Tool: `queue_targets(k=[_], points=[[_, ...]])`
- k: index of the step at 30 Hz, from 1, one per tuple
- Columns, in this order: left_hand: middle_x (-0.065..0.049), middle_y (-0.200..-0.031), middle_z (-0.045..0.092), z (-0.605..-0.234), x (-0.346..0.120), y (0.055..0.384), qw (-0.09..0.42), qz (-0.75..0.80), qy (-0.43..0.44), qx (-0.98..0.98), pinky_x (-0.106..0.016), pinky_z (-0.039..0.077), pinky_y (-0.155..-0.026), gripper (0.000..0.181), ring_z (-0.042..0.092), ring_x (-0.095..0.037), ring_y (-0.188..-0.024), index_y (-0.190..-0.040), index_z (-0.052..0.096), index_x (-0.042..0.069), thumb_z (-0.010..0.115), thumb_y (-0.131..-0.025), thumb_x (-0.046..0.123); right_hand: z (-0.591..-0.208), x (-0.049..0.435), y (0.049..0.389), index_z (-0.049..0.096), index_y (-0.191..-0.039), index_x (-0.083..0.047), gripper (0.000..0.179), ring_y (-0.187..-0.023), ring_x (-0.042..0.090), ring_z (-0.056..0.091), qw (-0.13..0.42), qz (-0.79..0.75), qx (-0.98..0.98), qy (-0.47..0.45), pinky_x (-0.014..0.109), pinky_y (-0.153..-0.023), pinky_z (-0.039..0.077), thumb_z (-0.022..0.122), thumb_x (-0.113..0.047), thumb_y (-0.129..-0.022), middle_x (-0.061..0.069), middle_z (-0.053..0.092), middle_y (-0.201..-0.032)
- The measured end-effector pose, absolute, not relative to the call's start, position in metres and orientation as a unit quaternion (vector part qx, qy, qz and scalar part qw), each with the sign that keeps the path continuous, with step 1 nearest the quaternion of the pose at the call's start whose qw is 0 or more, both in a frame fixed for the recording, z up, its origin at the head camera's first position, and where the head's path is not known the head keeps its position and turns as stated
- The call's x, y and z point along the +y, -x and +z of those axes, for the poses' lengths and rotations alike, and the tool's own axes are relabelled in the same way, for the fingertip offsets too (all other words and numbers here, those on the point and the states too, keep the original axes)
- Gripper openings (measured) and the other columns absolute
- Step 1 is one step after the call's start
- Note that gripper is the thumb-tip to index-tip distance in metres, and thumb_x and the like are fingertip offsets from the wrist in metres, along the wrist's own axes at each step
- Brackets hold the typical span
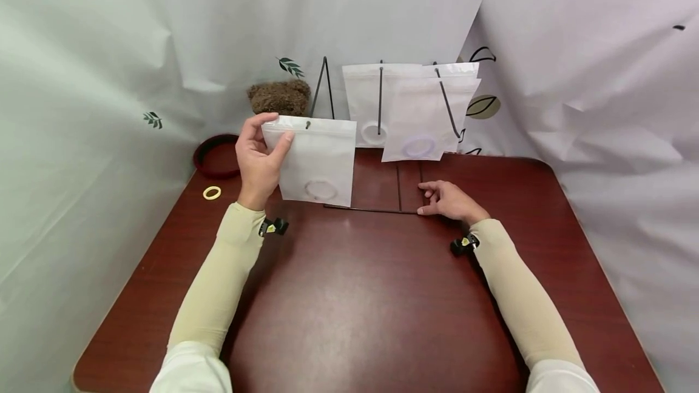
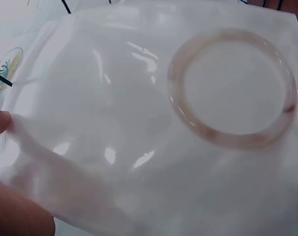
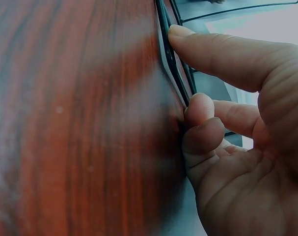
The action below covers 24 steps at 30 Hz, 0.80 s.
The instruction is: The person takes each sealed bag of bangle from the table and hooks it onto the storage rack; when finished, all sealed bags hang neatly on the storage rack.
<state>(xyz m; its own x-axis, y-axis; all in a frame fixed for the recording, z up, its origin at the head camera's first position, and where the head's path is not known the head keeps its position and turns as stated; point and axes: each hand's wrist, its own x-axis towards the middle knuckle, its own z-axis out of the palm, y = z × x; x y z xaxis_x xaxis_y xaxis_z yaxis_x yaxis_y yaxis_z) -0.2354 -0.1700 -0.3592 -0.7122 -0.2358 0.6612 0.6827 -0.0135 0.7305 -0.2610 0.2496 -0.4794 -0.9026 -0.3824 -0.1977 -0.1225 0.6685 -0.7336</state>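
Observation:
My left hand (image 1: 258, 168) pinches the upper left corner of a white zip bag (image 1: 327, 156). Through the translucent film of that bag shows a pale pinkish-brown bangle (image 2: 207, 132), lying in its lower part. A dark hook tip (image 1: 308, 124) pokes through the hole near the bag's top edge. At the right front corner of a black wire display rack (image 1: 371, 210), the thumb and index finger of my right hand (image 1: 450, 202) hold the base bars against the tabletop. Behind the front bag, part of the rack is hidden.
Other white bags hang on the rack, one with a pale ring (image 1: 374, 133), another with a purple ring (image 1: 418, 146). A cream-coloured ring (image 1: 212, 193) lies left on the brown table (image 1: 349, 296), near a dark red round tray (image 1: 204, 168). A brown fuzzy object (image 1: 280, 97) stands behind.

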Motion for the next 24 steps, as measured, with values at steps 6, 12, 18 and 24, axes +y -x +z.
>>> queue_targets(k=[6,12,18,24], points=[[-0.001,-0.101,0.069,-0.348,-0.161,0.239,0.325,-0.699,0.172,-0.613,-0.022,0.05,-0.072,0.035,0.065,-0.012,-0.087,-0.119,0.065,0.0,0.073,-0.085,-0.004,-0.478,0.249,0.263,0.051,-0.146,-0.009,0.078,-0.071,0.012,0.056,0.171,-0.375,0.9,0.141,0.026,-0.074,0.045,0.086,-0.028,-0.079,0.009,0.058,-0.106],[-0.004,-0.107,0.068,-0.337,-0.154,0.246,0.319,-0.709,0.172,-0.605,-0.024,0.051,-0.081,0.035,0.064,-0.014,-0.094,-0.118,0.065,0.0,0.072,-0.085,-0.005,-0.476,0.249,0.265,0.051,-0.146,-0.008,0.078,-0.068,0.011,0.055,0.17,-0.38,0.898,0.139,0.026,-0.075,0.045,0.087,-0.026,-0.078,0.01,0.058,-0.105],[-0.005,-0.104,0.068,-0.333,-0.148,0.259,0.329,-0.703,0.155,-0.612,-0.024,0.051,-0.08,0.033,0.065,-0.015,-0.092,-0.117,0.064,-0.003,0.072,-0.085,-0.005,-0.477,0.25,0.262,0.052,-0.146,-0.009,0.079,-0.07,0.012,0.057,0.173,-0.381,0.898,0.132,0.026,-0.074,0.045,0.088,-0.028,-0.077,0.01,0.059,-0.104],[-0.01,-0.103,0.069,-0.329,-0.144,0.277,0.332,-0.705,0.146,-0.609,-0.025,0.051,-0.077,0.032,0.064,-0.018,-0.091,-0.117,0.063,-0.008,0.071,-0.086,-0.006,-0.477,0.25,0.262,0.052,-0.145,-0.01,0.078,-0.072,0.014,0.056,0.171,-0.375,0.901,0.136,0.027,-0.072,0.045,0.087,-0.028,-0.078,0.009,0.058,-0.105]])
